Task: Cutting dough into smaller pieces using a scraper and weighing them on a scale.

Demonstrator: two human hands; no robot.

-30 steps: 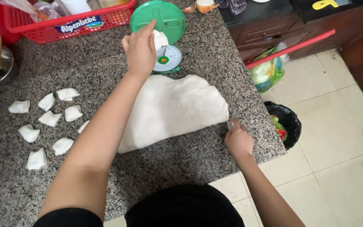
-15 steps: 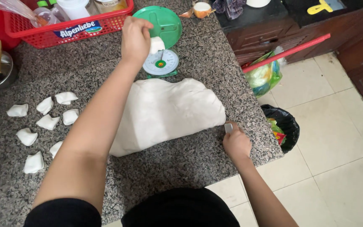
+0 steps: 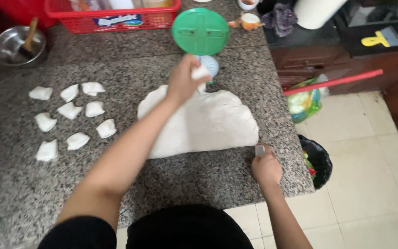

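Pinched between the fingers of the left hand (image 3: 184, 82) is a small dough piece (image 3: 201, 73), held just in front of the scale (image 3: 208, 64) and above the far edge of the dough slab (image 3: 203, 122). A second ago that hand was further out, over the scale's dial with the piece against it; half a second ago it was still there. Now it has been drawn back toward the body, and the piece has come away with it, so the dial is partly uncovered again. From this it is judged that the weighing of that piece is over and that it is being carried off the scale.

The right hand (image 3: 266, 167) is kept closed around a small pale scraper (image 3: 260, 150), whose edge is set on the counter (image 3: 199, 184) at the near right corner of the slab. Its place has hardly changed across the three moments.

Nine cut pieces (image 3: 70, 117) are laid out on the left of the counter, well apart from the slab, their number unchanged. Beyond the scale a green round lid (image 3: 200, 31) is seen, with a red basket (image 3: 116, 18) and a steel bowl (image 3: 17, 46) further left. A black bin (image 3: 316, 161) stands on the floor below the counter's right end.
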